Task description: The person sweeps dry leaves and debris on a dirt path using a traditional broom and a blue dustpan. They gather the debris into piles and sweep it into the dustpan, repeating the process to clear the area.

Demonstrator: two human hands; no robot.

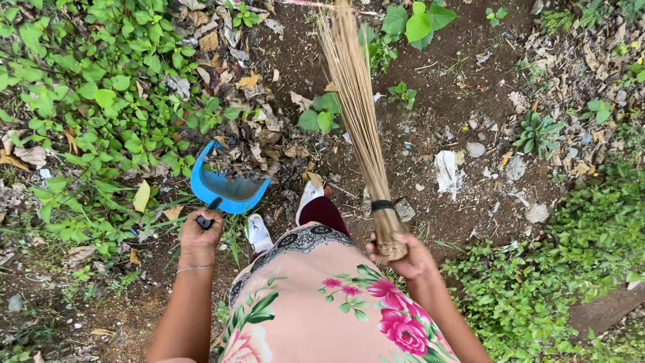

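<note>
Two hands are busy: left hand (199, 233) fingers grip the blue dustpan (225, 188), right hand (406, 257) fingers grip the broom (359, 117). If the dustpan tips, its dry leaves (236, 167) could spill out.

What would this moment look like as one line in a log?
left hand: grips blue dustpan handle | dustpan: on soil, holds dry leaves | right hand: grips stick broom base | broom: bristles point away over dirt

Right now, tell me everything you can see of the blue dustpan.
The blue dustpan looks like moulded plastic, with a curved raised back wall and a dark handle. It sits tilted on the dirt at the edge of the green plants, its mouth facing a heap of dry brown leaves, some lying inside it. The left hand has its grip closed around the handle.
</note>
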